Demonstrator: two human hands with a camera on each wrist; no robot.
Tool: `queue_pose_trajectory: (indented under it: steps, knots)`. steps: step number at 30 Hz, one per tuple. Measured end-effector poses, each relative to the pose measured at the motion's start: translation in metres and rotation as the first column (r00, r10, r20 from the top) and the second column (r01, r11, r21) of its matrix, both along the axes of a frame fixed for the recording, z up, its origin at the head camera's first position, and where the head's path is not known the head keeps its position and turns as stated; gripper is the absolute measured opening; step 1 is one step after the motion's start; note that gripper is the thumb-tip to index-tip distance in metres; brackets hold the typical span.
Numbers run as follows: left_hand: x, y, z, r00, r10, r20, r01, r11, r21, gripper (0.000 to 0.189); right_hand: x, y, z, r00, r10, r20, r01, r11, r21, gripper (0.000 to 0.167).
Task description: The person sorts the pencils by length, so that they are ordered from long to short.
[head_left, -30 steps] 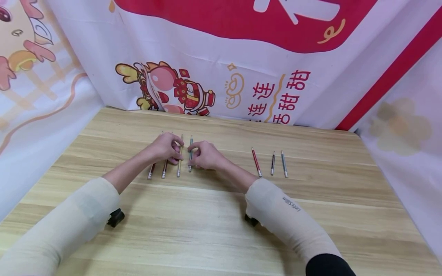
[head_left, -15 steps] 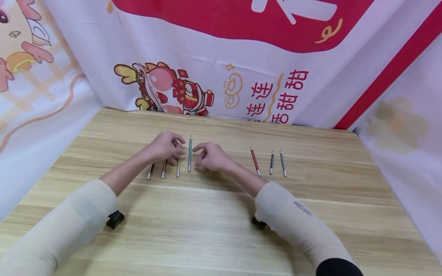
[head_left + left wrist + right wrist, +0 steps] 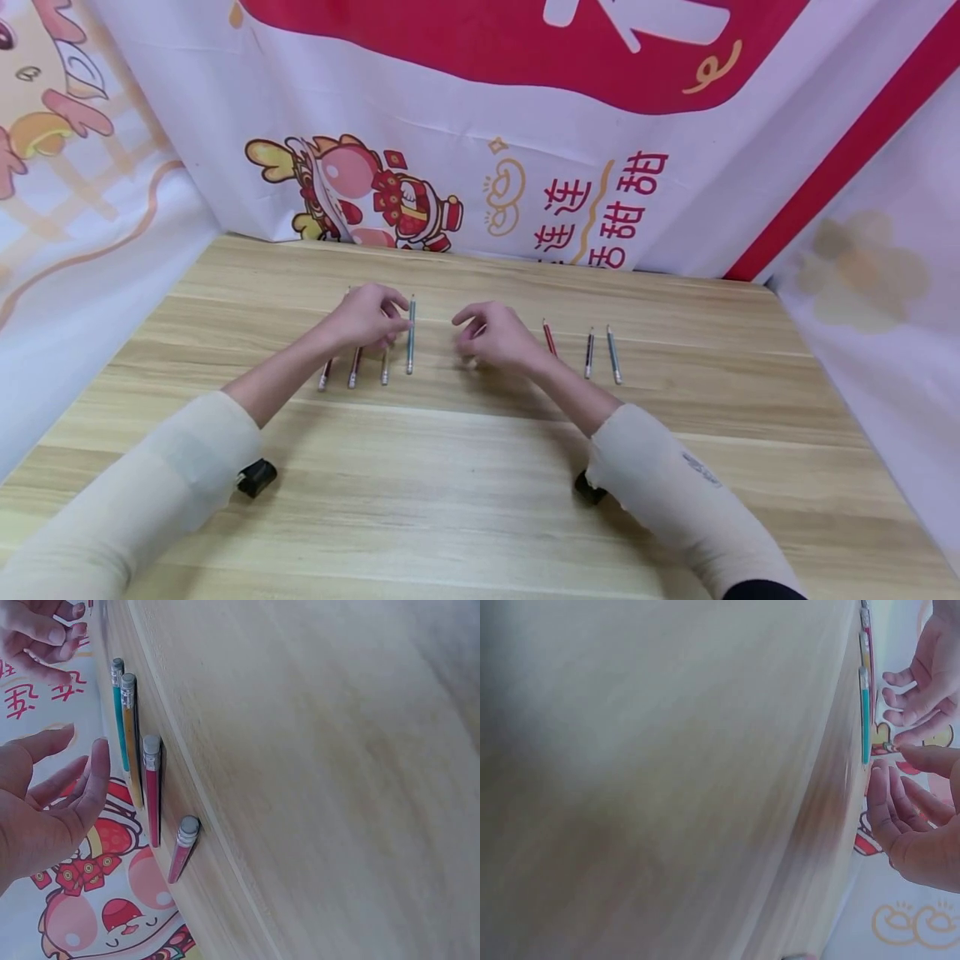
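My left hand (image 3: 367, 318) hovers over the left row of pencils, fingers loosely bent, nothing between them. Beneath it, partly hidden, lie a dark red pencil (image 3: 326, 375), a second red pencil (image 3: 355, 371) and a yellow pencil (image 3: 386, 367). A teal pencil (image 3: 411, 342) lies just right of its fingertips. In the left wrist view the eraser ends of the red pencil (image 3: 152, 787) and the yellow pencil (image 3: 130, 727) face the near side. Right of the teal pencil, apart from it, my right hand (image 3: 498, 333) is raised with loosely curved fingers and holds nothing.
Farther right lie a red pencil (image 3: 549, 335), partly behind the right hand, a dark patterned pencil (image 3: 589, 354) and a blue-grey pencil (image 3: 614, 357). A printed cloth (image 3: 450, 108) hangs behind the wooden table (image 3: 420, 500).
My right hand has let go of the teal pencil and moved right, now overlapping the red pencil's lower end. My left hand has shifted slightly right, close to the teal pencil.
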State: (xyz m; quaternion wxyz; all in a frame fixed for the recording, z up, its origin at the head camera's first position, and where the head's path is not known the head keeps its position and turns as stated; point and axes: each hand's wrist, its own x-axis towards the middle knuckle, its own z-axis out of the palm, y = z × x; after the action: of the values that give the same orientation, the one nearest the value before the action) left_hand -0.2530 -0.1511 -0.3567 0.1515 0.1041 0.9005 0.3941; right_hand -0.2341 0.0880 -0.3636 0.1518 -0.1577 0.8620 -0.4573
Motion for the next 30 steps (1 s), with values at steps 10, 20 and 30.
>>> queue_pose_trajectory:
  steps: [10, 20, 30]
  knots:
    - [-0.001, 0.004, -0.003, 1.000, -0.006, -0.014, 0.006, 1.000, 0.017, 0.037, 0.005, 0.025, -0.001, 0.999, -0.030, -0.034, 0.030, 0.999, 0.019, 0.035]
    - [-0.005, 0.011, -0.006, 0.995, -0.067, -0.067, 0.062, 0.995, -0.075, 0.042, 0.009, 0.049, 0.003, 0.998, -0.060, -0.034, 0.061, 0.998, 0.019, 0.038]
    - [-0.009, 0.019, -0.005, 0.988, -0.084, -0.132, 0.066, 0.988, -0.137, 0.040, 0.009, 0.076, 0.006, 0.994, -0.105, -0.041, 0.105, 0.994, -0.003, 0.039]
